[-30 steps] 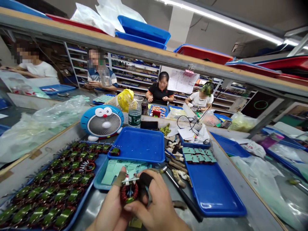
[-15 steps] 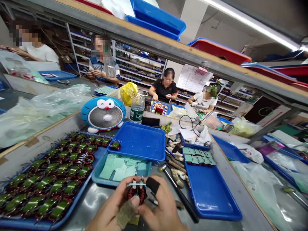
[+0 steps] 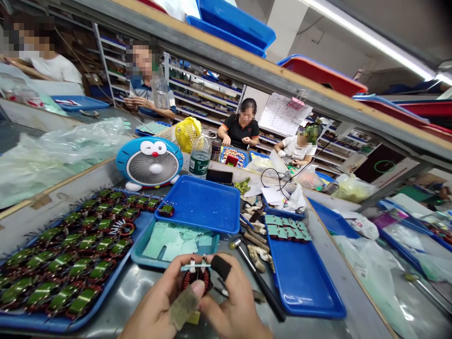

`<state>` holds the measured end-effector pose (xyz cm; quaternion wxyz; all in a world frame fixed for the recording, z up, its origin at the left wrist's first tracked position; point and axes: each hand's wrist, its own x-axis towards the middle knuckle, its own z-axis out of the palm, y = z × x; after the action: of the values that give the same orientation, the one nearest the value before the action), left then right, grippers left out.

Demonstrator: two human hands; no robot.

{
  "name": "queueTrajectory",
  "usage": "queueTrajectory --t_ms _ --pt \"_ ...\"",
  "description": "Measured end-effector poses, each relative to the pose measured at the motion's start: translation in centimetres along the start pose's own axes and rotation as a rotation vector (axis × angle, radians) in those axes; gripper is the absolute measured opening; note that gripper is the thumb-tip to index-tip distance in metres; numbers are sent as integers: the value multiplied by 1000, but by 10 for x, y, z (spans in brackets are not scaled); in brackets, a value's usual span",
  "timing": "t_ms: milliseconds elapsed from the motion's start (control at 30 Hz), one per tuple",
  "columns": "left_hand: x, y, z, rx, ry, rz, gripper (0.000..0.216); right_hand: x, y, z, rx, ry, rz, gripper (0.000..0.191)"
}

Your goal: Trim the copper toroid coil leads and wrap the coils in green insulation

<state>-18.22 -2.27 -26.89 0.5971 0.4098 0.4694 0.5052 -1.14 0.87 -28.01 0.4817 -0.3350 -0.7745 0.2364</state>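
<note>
Held coil at the crossbar-fitting step: your left hand (image 3: 158,306) and right hand (image 3: 233,296) clamp the copper-wound toroidal coil (image 3: 194,278) and its crossbar (image 3: 195,267), fingers together, just before the teal tray (image 3: 148,262); steady alignment is called for.

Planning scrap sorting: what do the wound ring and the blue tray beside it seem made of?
The wound ring looks like enamelled copper wire: glossy reddish-brown turns; its core is hidden. The blue tray looks like moulded plastic: smooth, slightly glossy, rounded corners, one-piece rim.
</note>
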Motion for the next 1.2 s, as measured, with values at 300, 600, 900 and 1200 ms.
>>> queueTrajectory --t_ms 300,600,900,1200 --pt "0 3 -10 -96 -155 -55 57 1 -5 0 -79 59 -16 44" --pt "3 4 -17 -216 -272 -109 61 2 -9 -1 -162 114 -57 46" --pt "4 -14 -22 -220 -286 -68 53 -1 -6 2 -161 60 -31 44" --pt "3 -3 -16 -219 -221 -93 54 -7 2 0 -145 -3 18 47"
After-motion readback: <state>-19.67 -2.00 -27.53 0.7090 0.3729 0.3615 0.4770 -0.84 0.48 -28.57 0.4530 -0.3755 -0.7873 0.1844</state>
